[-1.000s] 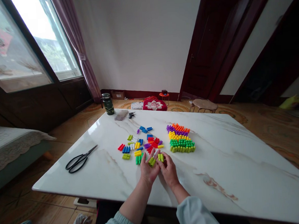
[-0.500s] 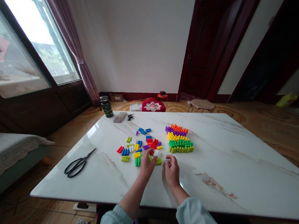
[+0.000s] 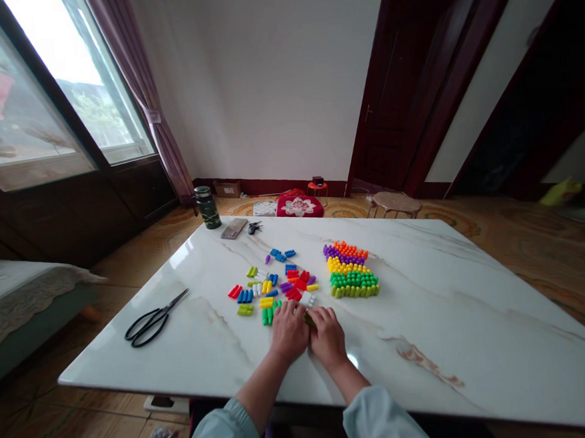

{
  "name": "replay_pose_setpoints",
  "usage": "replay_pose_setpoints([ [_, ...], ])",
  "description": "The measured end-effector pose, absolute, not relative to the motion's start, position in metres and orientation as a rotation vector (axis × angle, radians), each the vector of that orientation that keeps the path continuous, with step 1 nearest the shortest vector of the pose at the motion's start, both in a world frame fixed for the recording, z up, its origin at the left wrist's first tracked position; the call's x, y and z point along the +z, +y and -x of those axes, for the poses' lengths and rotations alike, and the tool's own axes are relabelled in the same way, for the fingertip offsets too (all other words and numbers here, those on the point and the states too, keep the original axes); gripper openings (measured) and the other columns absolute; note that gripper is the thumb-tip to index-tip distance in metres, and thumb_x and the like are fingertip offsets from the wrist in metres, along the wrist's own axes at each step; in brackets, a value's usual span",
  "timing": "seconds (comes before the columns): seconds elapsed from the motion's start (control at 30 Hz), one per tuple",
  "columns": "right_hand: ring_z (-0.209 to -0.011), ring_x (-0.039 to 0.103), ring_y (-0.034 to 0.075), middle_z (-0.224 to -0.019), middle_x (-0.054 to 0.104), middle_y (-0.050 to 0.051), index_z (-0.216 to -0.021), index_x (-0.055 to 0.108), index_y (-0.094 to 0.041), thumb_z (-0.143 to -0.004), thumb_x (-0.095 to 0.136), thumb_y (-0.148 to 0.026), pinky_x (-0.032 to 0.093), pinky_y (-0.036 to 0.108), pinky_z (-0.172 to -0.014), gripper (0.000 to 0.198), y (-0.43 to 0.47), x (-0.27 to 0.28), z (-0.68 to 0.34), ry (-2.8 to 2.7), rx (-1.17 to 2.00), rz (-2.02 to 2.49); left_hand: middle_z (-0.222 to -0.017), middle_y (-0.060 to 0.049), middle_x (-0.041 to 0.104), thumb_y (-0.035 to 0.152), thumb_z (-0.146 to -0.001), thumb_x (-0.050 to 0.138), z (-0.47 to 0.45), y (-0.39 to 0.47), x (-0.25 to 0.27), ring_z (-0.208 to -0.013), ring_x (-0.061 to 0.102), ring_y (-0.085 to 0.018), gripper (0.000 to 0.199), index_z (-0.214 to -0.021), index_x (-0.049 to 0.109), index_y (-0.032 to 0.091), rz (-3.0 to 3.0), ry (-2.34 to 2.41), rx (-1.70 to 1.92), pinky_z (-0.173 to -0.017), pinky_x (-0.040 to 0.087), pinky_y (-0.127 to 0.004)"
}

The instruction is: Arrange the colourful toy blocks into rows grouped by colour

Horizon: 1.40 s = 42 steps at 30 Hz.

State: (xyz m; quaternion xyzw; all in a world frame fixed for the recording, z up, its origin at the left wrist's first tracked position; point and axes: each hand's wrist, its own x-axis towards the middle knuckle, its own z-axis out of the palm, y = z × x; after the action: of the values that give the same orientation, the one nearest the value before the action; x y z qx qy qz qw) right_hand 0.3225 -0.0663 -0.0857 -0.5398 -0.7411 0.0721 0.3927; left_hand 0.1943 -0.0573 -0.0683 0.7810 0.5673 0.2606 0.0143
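My left hand and my right hand meet near the middle of the table, both with curled fingers. Between them shows a bit of a light green plastic block; the fingers hide most of it. Just beyond my hands lie scattered small plastic pieces, among them white blocks, red blocks, a yellow block and green blocks. To the right stand rows of joined peg-like blocks in orange, purple, yellow, green and light green.
Black-handled scissors lie on the white marbled table at left. Toward its far edge are a camouflage-patterned bottle, a phone and keys. A stool stands beyond the table.
My hands have come together; the gap between them has closed around a light green block. My left hand has turned so its back faces up. The block rows have not moved.
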Motion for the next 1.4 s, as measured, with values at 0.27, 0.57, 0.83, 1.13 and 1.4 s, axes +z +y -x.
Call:
replay_pose_setpoints([
  [0.27, -0.084, 0.06, 0.023, -0.086, 0.065, 0.006, -0.084, 0.062, -0.023, -0.067, 0.054, -0.003, 0.046, 0.032, -0.074, 0.027, -0.054, -0.081, -0.334, -1.923, 0.154, 1.588, -0.105, -0.01, 0.059, 0.013, -0.078, 0.05, -0.199, -0.052, -0.075, -0.1, 0.053, -0.027, 0.027, -0.102, 0.06, 0.021, -2.47, 1.729, 0.731, -0.084, 0.043, -0.039],
  [0.57, -0.062, 0.059, 0.018, -0.075, 0.069, 0.003, -0.079, 0.066, -0.02, -0.067, 0.063, -0.036, 0.047, 0.03, -0.063, 0.02, -0.029, -0.078, -0.39, -1.449, 0.52, 1.589, -0.106, -0.011, 0.056, 0.011, -0.077, 0.047, -0.198, -0.051, -0.074, -0.1, 0.052, -0.026, 0.032, -0.104, 0.06, 0.02, -2.448, 1.696, 0.748, -0.084, 0.044, -0.039],
  [0.83, -0.065, 0.061, 0.019, -0.084, 0.069, 0.009, -0.085, 0.07, -0.017, -0.072, 0.056, -0.042, 0.051, 0.035, -0.069, 0.032, -0.022, -0.097, -0.406, -1.373, 0.432, 1.491, -0.108, -0.009, 0.056, 0.011, -0.079, 0.045, -0.198, -0.051, -0.075, -0.101, 0.052, -0.024, 0.031, -0.105, 0.059, 0.02, -2.432, 1.695, 0.722, -0.085, 0.043, -0.037],
  [1.13, -0.063, 0.056, 0.016, -0.084, 0.062, 0.006, -0.082, 0.06, -0.018, -0.081, 0.054, -0.04, 0.048, 0.031, -0.066, 0.022, -0.029, -0.104, -0.398, -1.285, 0.135, 1.51, -0.106, -0.009, 0.056, 0.011, -0.079, 0.045, -0.198, -0.05, -0.077, -0.099, 0.053, -0.025, 0.03, -0.104, 0.059, 0.02, -2.436, 1.7, 0.733, -0.084, 0.043, -0.037],
  [1.4, -0.066, 0.059, 0.014, -0.085, 0.065, 0.006, -0.091, 0.071, -0.017, -0.089, 0.049, -0.031, 0.045, 0.026, -0.068, 0.026, -0.042, -0.101, -0.391, -1.674, 0.188, 1.576, -0.107, -0.009, 0.057, 0.012, -0.079, 0.045, -0.198, -0.05, -0.077, -0.1, 0.053, -0.025, 0.03, -0.104, 0.059, 0.021, -2.443, 1.709, 0.732, -0.085, 0.044, -0.037],
])
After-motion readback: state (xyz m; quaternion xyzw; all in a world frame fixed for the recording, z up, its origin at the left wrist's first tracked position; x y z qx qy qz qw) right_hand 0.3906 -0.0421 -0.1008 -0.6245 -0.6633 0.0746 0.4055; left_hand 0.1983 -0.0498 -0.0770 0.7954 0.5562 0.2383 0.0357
